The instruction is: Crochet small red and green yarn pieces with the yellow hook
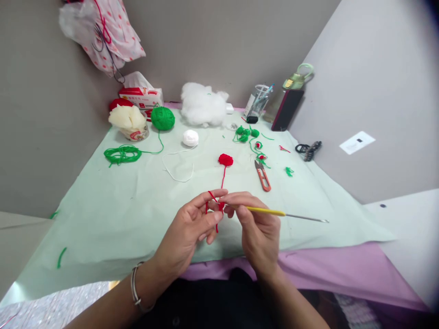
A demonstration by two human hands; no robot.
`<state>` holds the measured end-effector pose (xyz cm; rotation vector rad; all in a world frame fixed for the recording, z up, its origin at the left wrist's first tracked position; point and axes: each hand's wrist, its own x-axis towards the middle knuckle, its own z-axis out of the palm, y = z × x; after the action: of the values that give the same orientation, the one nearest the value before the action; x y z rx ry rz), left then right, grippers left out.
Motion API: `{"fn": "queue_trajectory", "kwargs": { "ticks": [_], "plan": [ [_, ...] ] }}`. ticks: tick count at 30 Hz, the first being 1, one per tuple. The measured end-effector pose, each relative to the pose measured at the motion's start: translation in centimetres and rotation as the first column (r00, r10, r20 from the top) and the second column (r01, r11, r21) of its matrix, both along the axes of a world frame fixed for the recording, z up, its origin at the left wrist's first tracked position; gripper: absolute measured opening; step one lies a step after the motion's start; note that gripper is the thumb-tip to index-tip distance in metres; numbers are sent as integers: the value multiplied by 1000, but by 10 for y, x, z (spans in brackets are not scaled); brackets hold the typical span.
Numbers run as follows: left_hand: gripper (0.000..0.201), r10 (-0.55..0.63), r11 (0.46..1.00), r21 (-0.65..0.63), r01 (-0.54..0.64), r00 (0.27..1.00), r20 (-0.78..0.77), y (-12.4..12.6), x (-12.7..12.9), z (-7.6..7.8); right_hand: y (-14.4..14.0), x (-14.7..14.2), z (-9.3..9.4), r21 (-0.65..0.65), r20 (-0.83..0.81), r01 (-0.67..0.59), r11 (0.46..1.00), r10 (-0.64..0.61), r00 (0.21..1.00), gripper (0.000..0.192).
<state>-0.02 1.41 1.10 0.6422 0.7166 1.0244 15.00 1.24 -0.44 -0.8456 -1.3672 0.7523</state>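
Observation:
My left hand (192,224) pinches a small piece of red crochet work (221,207) between thumb and fingers. Red yarn loops over its raised index finger, and a short tail hangs below the thumb. In my right hand (259,228) is a crochet hook (265,210) with a yellow handle, gripped like a pen. One hook end points right over the table; the other meets the red work, where fingers partly hide it. From the work a red strand runs up to a small ball of red yarn (225,159). Thread snips (262,176) with orange handles lie beyond my right hand.
Farther back are a green yarn ball (163,118), a white yarn ball (190,137), a green yarn coil (122,155) and white stuffing (204,104). Small green and red crocheted pieces (244,133) lie right of centre. A phone (288,109) leans against a bottle (295,81) at the back right.

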Motion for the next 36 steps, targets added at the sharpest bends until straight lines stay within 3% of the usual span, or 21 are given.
{"fn": "queue_trajectory", "kwargs": {
  "ticks": [5, 9, 11, 13, 15, 17, 19, 25, 36],
  "plan": [
    [33, 48, 998, 55, -43, 995, -87, 2, -1, -2, -5, 2, -4, 70, 110, 63, 996, -71, 991, 19],
    [39, 40, 998, -42, -41, 999, -15, 2, 1, -3, -10, 6, -13, 293, 400, 111, 950, -227, 888, 31],
    [39, 6, 993, -115, 0, 998, 57, 2, 0, -4, -10, 8, -14, 333, 430, 116, 936, -260, 865, 33],
    [36, -6, 986, -165, 25, 993, 117, 4, -4, -4, -9, 9, -13, 228, 303, 163, 960, -229, 925, 26],
    [33, 4, 983, -184, 22, 990, 139, 5, -7, -4, -6, 10, -9, 65, 75, 174, 982, -179, 981, 20],
    [27, 16, 984, -179, 9, 990, 143, 6, -9, -3, -2, 9, -6, -46, -136, 112, 993, -118, 984, 18],
    [25, 28, 989, -150, -8, 990, 137, 5, -7, -4, 0, 6, -7, -95, -244, 20, 995, -43, 969, 17],
    [32, 11, 1000, 10, -11, 1000, 22, -1, 2, -8, 1, 1, -15, -132, -125, -12, 991, -5, 992, 16],
    [26, 66, 997, 38, -62, 992, -110, 4, -4, -5, -1, 2, -10, -112, -62, 3, 994, -10, 998, 18]
  ]
}}
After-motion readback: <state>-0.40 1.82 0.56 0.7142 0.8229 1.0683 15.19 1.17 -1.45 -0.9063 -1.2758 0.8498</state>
